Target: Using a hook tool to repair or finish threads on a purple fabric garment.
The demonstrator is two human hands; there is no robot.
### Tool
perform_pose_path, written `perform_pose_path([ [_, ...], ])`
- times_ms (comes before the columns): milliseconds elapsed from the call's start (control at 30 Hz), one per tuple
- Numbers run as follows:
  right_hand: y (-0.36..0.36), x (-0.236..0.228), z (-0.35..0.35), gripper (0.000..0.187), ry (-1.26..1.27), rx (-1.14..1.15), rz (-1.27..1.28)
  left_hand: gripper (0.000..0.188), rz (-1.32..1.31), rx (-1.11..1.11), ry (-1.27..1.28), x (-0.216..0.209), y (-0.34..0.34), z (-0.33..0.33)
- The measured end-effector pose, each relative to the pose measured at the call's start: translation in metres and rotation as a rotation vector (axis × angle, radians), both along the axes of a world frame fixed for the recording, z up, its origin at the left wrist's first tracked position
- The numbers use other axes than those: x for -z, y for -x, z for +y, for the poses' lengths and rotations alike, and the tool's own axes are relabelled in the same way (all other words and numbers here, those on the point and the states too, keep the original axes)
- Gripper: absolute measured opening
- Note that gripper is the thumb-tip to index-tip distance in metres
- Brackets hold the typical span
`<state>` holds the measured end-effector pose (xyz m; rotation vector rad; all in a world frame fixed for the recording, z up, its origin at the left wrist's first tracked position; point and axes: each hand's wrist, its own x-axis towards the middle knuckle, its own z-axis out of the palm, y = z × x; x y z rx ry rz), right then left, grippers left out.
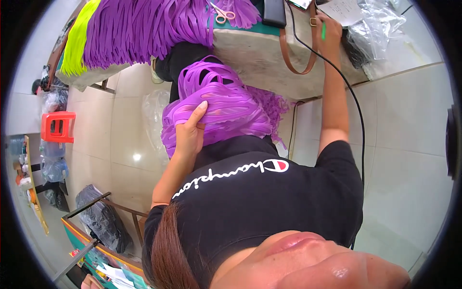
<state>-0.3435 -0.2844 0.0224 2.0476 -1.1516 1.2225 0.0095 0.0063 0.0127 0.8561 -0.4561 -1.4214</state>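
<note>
Across my lap lies a loose bundle of purple rubbery strips (226,113), with slits and loops in it. My left hand (192,127) grips its near left part, the thumb pressed on top. My right hand (329,36) is stretched out to the far right of the table, beside a sheet of paper (341,11). A slim green object (323,32) shows at its fingers, too small to name. On the table lie a large heap of purple strips (139,29) and yellow-green strips (79,38).
Pink-handled scissors (222,17) lie near a black case-like object (274,12). A brown strap (290,58) hangs off the table edge. A black cable (349,86) runs past my right arm. Clear plastic bags (375,29) lie far right; a red stool (57,126) stands left.
</note>
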Motion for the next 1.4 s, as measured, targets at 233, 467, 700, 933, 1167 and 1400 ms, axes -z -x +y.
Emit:
perform_pose_path([
  [233, -0.008, -0.021, -0.078, 0.018, -0.056, 0.037, 0.494, 0.025, 0.028, -0.011, -0.031, -0.002, 0.000, -0.001],
  [467, 0.022, -0.009, -0.053, 0.020, 0.129, 0.160, 0.048, 0.024, 0.055, -0.002, -0.004, -0.003, 0.000, 0.001],
  [700, 0.000, 0.076, 0.125, 0.031, -0.293, 0.027, -1.020, 0.028, 0.002, -0.082, -0.001, 0.000, 0.008, 0.004],
  [933, -0.127, 0.038, 0.242, 0.016, -0.969, -0.643, -1.114, 0.029, -0.060, -0.109, 0.023, 0.000, 0.017, 0.001],
  [1167, -0.190, 0.011, 0.228, 0.010, -0.929, -1.041, -0.879, 0.028, -0.093, -0.108, 0.064, -0.005, 0.024, 0.007],
  [1400, -0.206, 0.013, 0.231, 0.010, -1.007, -1.007, -0.948, 0.029, -0.132, -0.126, 0.085, 0.001, 0.018, 0.010],
])
